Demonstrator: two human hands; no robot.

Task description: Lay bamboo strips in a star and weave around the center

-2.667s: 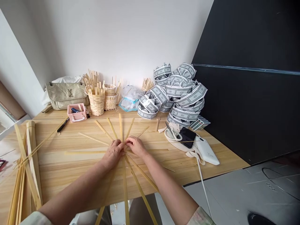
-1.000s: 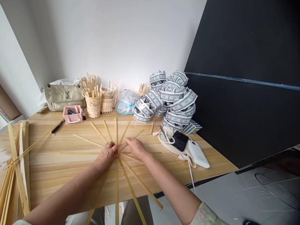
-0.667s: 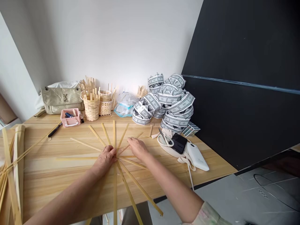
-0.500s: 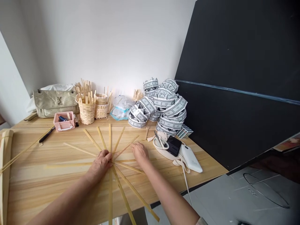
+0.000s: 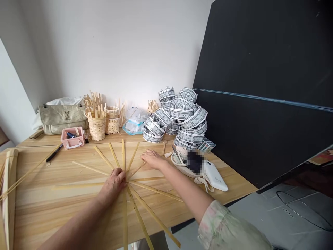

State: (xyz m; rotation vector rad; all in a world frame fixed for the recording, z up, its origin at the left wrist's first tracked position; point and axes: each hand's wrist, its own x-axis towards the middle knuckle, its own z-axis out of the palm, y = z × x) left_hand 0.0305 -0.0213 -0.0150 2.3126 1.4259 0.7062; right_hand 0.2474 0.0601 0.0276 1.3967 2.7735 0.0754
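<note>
Thin bamboo strips (image 5: 153,209) fan out on the table like spokes, crossing at one middle point. My left hand (image 5: 116,178) is closed over that crossing, its fingertips pinching the strips there, so the centre is mostly hidden. Up and to the right, my right hand (image 5: 151,158) has its bent fingers on the outer part of one bamboo strip (image 5: 137,169). That strip's far end is covered by the hand.
Woven baskets (image 5: 97,128) with upright strip ends stand at the back, beside a pink box (image 5: 73,138) and a beige bag (image 5: 62,119). Rolls of patterned band (image 5: 189,133) are piled right of centre. Scissors (image 5: 177,157) and a white power bank (image 5: 215,176) lie at right.
My right hand has moved up and slightly left, toward the outer end of its strip, and more of the sleeve shows. My left hand stays over the crossing. The view has shifted slightly.
</note>
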